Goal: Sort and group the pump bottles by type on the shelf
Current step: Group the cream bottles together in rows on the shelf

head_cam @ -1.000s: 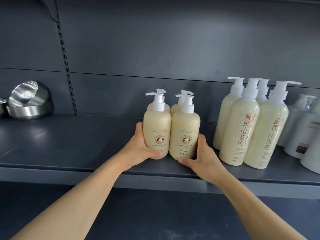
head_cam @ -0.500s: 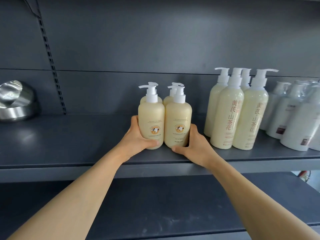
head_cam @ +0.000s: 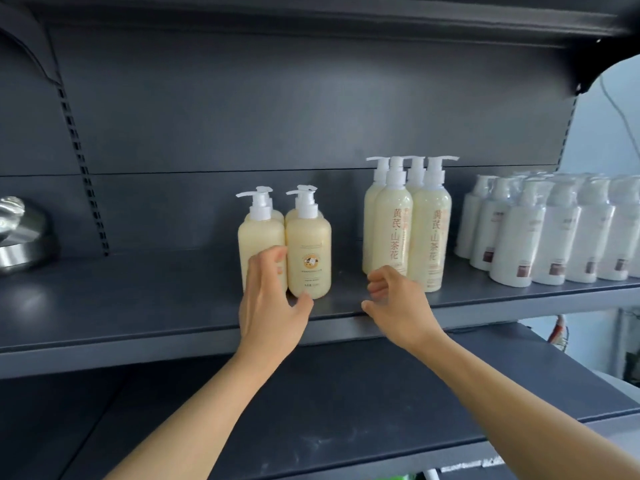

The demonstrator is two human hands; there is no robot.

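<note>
Overhead, dark grey metal shelf (head_cam: 138, 306) against slotted back panel (head_cam: 242, 116).

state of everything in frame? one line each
short cream pump bottles: four, upright, clustered, standing free
tall cream pump bottles: four, upright, grouped right of the short ones
white bottles: upright, wrapped in clear film, far right
left hand: open, no grip, in front of the short group
right hand: loosely curled, empty
steel bowl: on shelf, far left
</note>
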